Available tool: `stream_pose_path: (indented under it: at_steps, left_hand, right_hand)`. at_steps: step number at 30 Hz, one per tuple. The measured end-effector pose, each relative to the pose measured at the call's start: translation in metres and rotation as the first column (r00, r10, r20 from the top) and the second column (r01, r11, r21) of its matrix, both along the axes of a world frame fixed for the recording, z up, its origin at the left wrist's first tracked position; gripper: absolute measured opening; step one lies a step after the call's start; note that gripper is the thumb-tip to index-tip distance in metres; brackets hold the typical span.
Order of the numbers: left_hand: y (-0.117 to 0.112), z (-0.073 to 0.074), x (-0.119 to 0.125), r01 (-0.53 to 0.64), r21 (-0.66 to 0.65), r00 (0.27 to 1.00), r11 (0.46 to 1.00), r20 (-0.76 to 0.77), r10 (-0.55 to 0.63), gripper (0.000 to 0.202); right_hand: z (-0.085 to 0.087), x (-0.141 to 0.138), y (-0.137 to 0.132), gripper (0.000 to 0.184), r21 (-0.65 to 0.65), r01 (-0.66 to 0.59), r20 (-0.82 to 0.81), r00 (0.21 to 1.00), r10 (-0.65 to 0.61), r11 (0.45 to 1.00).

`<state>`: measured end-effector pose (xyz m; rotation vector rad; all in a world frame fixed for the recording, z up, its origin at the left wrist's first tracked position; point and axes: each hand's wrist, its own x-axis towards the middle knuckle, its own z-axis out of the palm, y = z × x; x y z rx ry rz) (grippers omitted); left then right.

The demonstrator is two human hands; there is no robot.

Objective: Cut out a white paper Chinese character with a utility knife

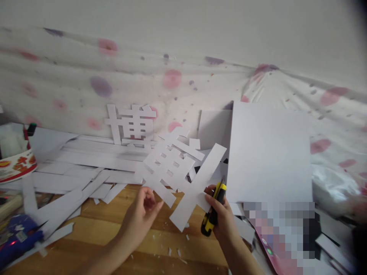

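Observation:
My right hand [222, 214] is closed around a black and yellow utility knife [213, 210], its tip pointing up. The fingers of that same hand also grip the lower right edge of a white foam-board cut-out character [183, 168], tilted in the air above the table. Close to the cut-out's lower left corner is my left hand [146, 208]. Its fingers are curled, the thumb stands apart from them, and nothing shows between them. Behind, a second white cut-out character [132, 126] stands upright against the patterned wall covering.
White strips [94, 156] are heaped at the left, near a blue glue gun [21, 236] and a paper tub [18, 164]. A large white board [269, 152] leans at the right, behind a partly blurred pink-edged device [266, 244]. Small scraps dot the wooden table [109, 236].

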<state>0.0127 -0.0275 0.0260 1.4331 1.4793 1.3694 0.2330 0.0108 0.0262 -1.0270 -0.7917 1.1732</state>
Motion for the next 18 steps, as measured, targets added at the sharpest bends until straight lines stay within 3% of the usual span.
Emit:
stream_pose_path:
  at_steps: [2,4,7,10,12,14,16,18]
  left_hand:
    - [-0.004,-0.007,0.013,0.088,-0.138,0.977,0.987,0.203,-0.059,0.037]
    - [-0.007,-0.011,0.022,0.245,-0.304,0.877,0.921,0.473,-0.077,0.041]
    - [-0.009,-0.012,0.027,0.477,-0.339,0.594,0.811,0.805,-0.013,0.037]
    - [-0.011,-0.012,0.028,0.612,-0.247,0.351,0.752,0.936,0.022,0.033]
    - [-0.012,-0.012,0.030,0.596,-0.268,0.326,0.757,0.942,0.077,0.027]
    - [-0.013,-0.011,0.031,0.499,-0.368,0.369,0.784,0.909,0.192,0.021]
    - [-0.013,-0.006,0.033,0.404,-0.448,0.390,0.798,0.873,0.293,0.020]
    - [-0.012,0.002,0.032,0.391,-0.458,0.372,0.798,0.872,0.318,0.017]
  right_hand:
    - [0.003,0.002,0.000,0.038,-0.002,0.017,0.009,1.000,-0.017,1.000]
    - [0.005,0.002,-0.001,0.037,0.006,0.024,0.016,1.000,-0.024,1.000]
    - [0.006,-0.004,-0.006,0.035,0.023,-0.004,0.035,0.999,0.003,1.000]
    - [0.003,-0.015,-0.016,0.030,0.064,-0.076,0.123,0.990,0.068,0.995]
    - [0.003,-0.022,-0.023,0.028,0.101,-0.148,0.219,0.968,0.123,0.984]
    - [0.005,-0.025,-0.029,0.027,0.147,-0.226,0.334,0.928,0.166,0.963]
    - [0.007,-0.025,-0.031,0.029,0.224,-0.308,0.445,0.876,0.184,0.925]
    - [0.005,-0.022,-0.031,0.030,0.290,-0.388,0.535,0.824,0.188,0.874]
